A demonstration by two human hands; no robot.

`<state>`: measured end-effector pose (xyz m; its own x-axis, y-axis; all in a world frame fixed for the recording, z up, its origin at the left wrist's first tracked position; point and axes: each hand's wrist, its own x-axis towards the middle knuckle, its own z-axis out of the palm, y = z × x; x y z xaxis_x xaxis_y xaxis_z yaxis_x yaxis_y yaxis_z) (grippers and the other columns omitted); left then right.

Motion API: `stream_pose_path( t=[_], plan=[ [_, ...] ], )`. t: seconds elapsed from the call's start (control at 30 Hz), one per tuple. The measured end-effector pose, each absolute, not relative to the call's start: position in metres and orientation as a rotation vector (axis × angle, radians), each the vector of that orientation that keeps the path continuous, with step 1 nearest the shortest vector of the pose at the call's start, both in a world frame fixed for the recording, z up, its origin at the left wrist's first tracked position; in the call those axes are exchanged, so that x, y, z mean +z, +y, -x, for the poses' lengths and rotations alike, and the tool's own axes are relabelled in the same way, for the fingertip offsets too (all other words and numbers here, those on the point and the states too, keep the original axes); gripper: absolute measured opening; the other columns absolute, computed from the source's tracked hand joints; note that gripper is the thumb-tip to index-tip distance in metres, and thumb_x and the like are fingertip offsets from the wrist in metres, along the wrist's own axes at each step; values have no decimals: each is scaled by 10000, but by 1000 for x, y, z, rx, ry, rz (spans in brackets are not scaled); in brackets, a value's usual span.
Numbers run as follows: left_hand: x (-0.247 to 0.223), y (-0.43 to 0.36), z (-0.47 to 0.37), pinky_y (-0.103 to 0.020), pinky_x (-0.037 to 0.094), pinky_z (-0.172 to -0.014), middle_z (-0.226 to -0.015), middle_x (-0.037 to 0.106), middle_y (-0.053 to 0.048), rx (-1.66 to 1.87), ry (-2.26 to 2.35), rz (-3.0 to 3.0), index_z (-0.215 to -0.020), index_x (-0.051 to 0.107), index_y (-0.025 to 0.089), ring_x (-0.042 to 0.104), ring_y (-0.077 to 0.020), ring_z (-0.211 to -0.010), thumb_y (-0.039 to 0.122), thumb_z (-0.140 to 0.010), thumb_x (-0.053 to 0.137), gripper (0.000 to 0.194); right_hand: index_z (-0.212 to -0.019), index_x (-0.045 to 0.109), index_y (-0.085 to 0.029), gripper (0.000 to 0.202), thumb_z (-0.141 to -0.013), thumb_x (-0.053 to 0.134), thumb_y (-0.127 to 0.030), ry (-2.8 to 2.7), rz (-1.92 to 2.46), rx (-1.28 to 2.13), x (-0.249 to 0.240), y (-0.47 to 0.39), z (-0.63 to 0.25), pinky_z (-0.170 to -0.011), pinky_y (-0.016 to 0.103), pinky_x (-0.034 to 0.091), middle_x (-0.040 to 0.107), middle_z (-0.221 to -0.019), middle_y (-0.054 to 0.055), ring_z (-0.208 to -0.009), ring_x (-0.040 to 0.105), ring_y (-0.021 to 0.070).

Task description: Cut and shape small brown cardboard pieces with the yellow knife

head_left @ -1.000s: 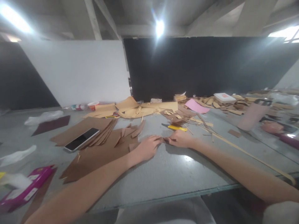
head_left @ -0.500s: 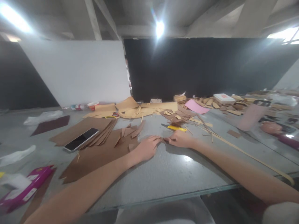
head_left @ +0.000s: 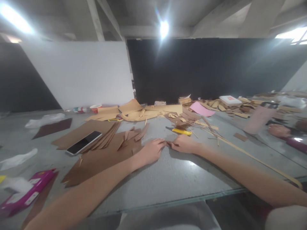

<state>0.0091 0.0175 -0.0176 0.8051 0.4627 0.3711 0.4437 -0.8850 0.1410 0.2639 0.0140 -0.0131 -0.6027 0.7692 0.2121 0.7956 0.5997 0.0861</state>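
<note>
Both hands meet low over the middle of the table, fingertips nearly touching. My left hand (head_left: 153, 150) is closed in a pinch at a small brown piece (head_left: 169, 143), mostly hidden by the fingers. My right hand (head_left: 183, 143) is closed too, its thumb and forefinger on the same brown piece. Just beyond the right hand lies a yellow utility knife (head_left: 181, 131). Left of the left hand are large brown sheets (head_left: 100, 163) with cut brown strips (head_left: 130, 135) on top.
A phone (head_left: 83, 142) rests on the brown sheets. Tan scraps (head_left: 153, 111), a pink sheet (head_left: 202, 109) and a white box (head_left: 230, 101) line the back. A pink bottle (head_left: 260, 118) stands right; a long tan strip (head_left: 259, 160) runs beside my right forearm. A magenta packet (head_left: 28, 191) lies left.
The right hand has shifted very slightly and its fingers have turned a little around the brown piece. The left hand stays nearly still, and things on the table keep their places.
</note>
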Motion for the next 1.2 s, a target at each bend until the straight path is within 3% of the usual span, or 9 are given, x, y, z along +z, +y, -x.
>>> stream_pose_path(
  t=[0.83, 0.97, 1.1, 1.2],
  plan=[
    [-19, 19, -9, -511, 522, -1128, -1383, 676, -169, 628, 731, -2952, -1348, 667, 155, 622, -294, -1313, 58, -961, 460, 449, -623, 774, -180, 524, -1049, 523, -354, -2648, 1232, -308, -12, 15, -273, -565, 311, 289, 694, -569, 82, -510, 523, 152],
    [-15, 16, -8, -487, 518, -1119, -1336, 689, -144, 635, 723, -2916, -1309, 686, 181, 606, -283, -1297, 54, -964, 473, 425, -713, 798, -186, 475, -1064, 530, -359, -2623, 1207, -239, -12, 16, -271, -585, 298, 333, 754, -682, 84, -590, 607, 164],
    [-12, 13, -9, -427, 522, -1093, -1241, 698, -96, 656, 768, -2800, -1252, 693, 200, 605, -249, -1216, 2, -928, 464, 443, -948, 831, -207, 316, -1065, 587, -371, -2538, 1170, -72, -11, 15, -266, -677, 289, 407, 809, -894, 75, -783, 699, 195],
    [-16, 15, -9, -457, 492, -1120, -1246, 671, -112, 728, 897, -2769, -1228, 685, 167, 562, -269, -1226, 4, -920, 469, 409, -1014, 808, -213, 234, -1046, 645, -378, -2445, 1179, 70, -12, 15, -262, -745, 290, 442, 799, -952, 57, -867, 702, 201]
  ],
)
